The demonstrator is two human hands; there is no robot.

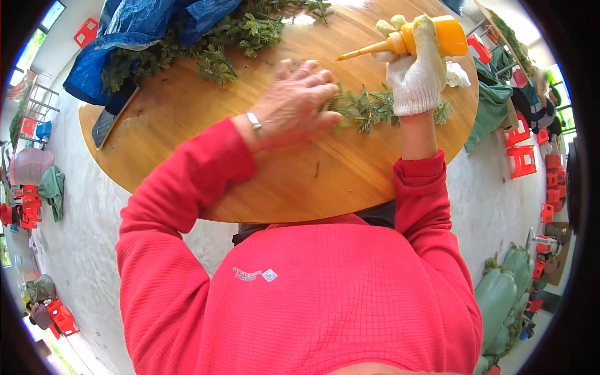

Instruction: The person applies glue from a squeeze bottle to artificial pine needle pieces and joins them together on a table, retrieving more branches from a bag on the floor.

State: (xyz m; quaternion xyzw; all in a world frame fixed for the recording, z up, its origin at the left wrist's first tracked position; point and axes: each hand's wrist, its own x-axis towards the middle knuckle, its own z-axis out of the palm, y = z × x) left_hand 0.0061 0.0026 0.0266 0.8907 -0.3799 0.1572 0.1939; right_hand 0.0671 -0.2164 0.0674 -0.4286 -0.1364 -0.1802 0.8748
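A green sprig (369, 109) lies on the round wooden table (275, 181), its left end between the thumb and fingers of my left hand (297, 103). That hand is bare, with a metal band at the wrist, and its palm faces down. My right hand (415, 78), in a white knitted glove, grips a yellow squeeze bottle (450, 35) above the sprig. The bottle is tilted nearly flat, its long thin nozzle pointing left. Part of the sprig is hidden behind my right wrist.
More green branches (250, 34) and a blue plastic sheet (134, 47) cover the back left of the table. A dark flat object (112, 119) sits at its left edge. White crumpled material (457, 75) lies at the right. Red stools (520, 161) and green sacks (497, 294) stand on the floor.
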